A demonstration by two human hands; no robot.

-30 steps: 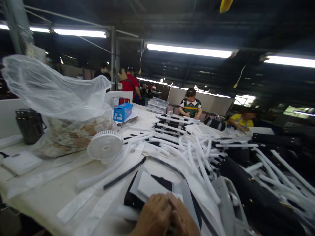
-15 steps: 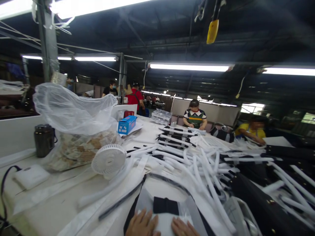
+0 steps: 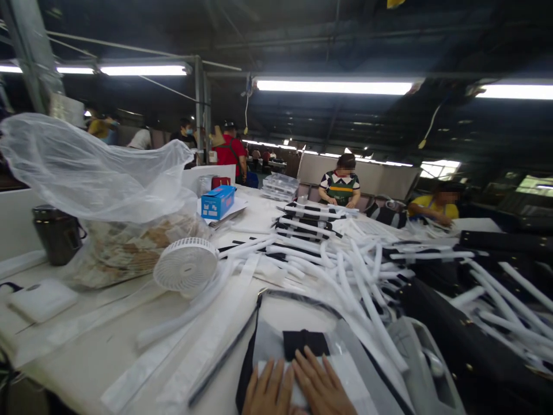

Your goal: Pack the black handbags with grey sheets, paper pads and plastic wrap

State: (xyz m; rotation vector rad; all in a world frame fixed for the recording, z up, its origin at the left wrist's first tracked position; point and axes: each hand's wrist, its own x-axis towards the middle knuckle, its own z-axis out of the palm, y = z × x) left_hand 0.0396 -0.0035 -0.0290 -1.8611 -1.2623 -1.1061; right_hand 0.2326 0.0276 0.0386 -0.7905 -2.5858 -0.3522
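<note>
In front of me at the bottom of the head view lies a flat grey panel point(image 3: 268, 341) with black edging and a long black strap looped above it. A black patch point(image 3: 298, 342) is on its upper middle, and a white sheet point(image 3: 352, 374) covers the part below. My left hand point(image 3: 268, 392) rests palm down on the white sheet, fingers stretched out. Beside it my right hand point(image 3: 322, 383) also lies flat, its fingertips reaching the lower edge of the black patch. Neither hand grips anything. The parts under my palms are hidden.
White foam tubes point(image 3: 345, 282) and black pieces pile up ahead. A tape dispenser point(image 3: 425, 363) stands at right near black panels point(image 3: 466, 340). To the left are a white fan point(image 3: 186, 266), a filled plastic bag point(image 3: 133, 248), a dark flask point(image 3: 56, 235) and a blue box point(image 3: 218, 202). Co-workers sit beyond.
My hands have come closer together, and my right hand has moved up to the black patch. The panel appears further right, and the view has tilted down.
</note>
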